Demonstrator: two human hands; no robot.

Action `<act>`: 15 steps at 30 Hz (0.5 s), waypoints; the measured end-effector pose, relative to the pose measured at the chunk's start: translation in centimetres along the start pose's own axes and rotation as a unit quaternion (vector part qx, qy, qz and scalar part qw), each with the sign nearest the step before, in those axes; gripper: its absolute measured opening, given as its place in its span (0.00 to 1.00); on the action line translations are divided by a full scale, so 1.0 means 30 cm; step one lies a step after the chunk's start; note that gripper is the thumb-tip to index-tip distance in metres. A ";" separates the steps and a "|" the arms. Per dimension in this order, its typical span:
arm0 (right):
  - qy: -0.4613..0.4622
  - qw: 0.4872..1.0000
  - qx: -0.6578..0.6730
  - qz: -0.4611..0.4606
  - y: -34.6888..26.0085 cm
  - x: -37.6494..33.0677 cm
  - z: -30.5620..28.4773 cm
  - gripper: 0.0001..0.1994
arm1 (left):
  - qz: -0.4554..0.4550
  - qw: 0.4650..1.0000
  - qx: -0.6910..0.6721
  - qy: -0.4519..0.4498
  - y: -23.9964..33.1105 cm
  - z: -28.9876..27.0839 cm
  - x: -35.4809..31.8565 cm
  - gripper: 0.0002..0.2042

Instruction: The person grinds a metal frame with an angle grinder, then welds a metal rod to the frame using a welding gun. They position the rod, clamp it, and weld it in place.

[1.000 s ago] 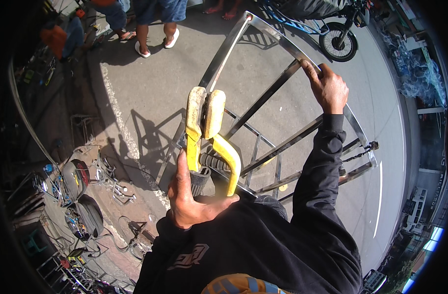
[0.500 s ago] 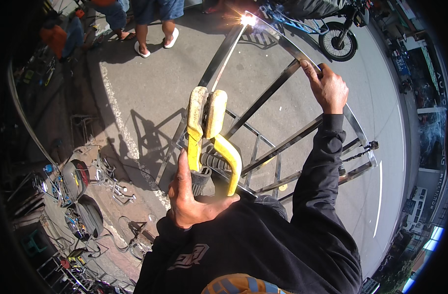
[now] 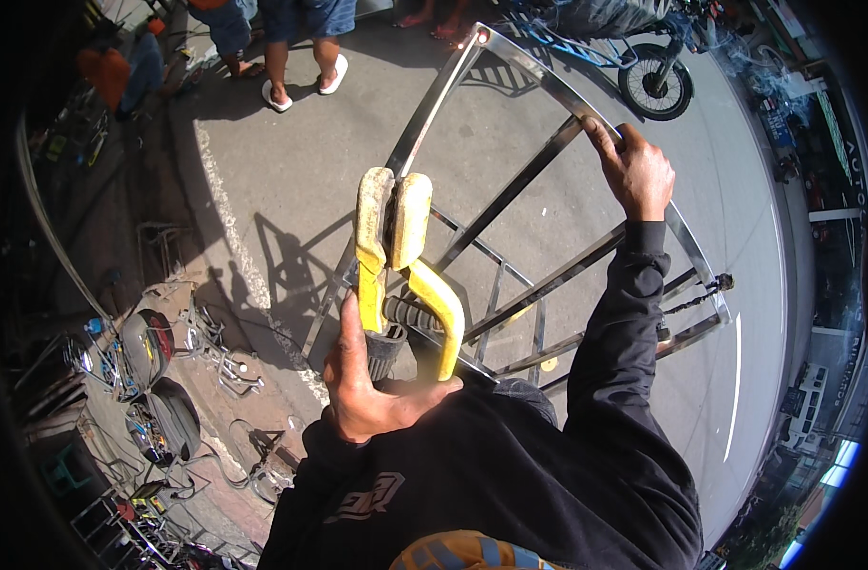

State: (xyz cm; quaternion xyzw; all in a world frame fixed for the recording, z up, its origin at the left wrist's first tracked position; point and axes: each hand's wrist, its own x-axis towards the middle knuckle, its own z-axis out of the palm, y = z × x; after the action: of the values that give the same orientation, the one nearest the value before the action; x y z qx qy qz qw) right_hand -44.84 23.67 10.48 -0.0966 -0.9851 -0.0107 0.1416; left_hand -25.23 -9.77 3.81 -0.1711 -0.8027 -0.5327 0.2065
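My left hand (image 3: 369, 399) is wrapped round a yellow welding electrode holder (image 3: 414, 223), its jaws pointing away from me. A thin pale welding rod (image 3: 440, 106) sticks out of the jaws and reaches the far corner of a metal frame (image 3: 515, 190). At that corner a small spot glows red-orange, and the rod's tip is at or very close to it; contact cannot be made out. My right hand (image 3: 636, 176) grips the frame's right-hand top bar, thumb on the near side. The frame is made of square steel tubes with several crossbars.
A motorcycle (image 3: 655, 81) with a blue metal rack stands at the far right. People in shorts stand beyond the frame, one in white slippers (image 3: 333, 74). Bags of tools (image 3: 163, 418) and metal scraps lie on the ground to the left. A road runs along the right.
The bright arc and sparks at the frame's far corner have gone out, leaving a small glow. The electrode holder has shifted slightly left. My right hand stays in place.
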 end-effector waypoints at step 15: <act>-0.002 1.000 0.002 0.001 0.003 0.001 0.006 0.42 | -0.021 0.999 -0.012 -0.030 -0.004 0.003 -0.006 0.59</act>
State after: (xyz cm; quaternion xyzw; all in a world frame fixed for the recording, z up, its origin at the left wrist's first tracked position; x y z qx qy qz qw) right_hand -44.91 23.76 10.32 -0.0973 -0.9854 -0.0081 0.1396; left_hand -25.13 -9.74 3.59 -0.1721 -0.8056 -0.5411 0.1692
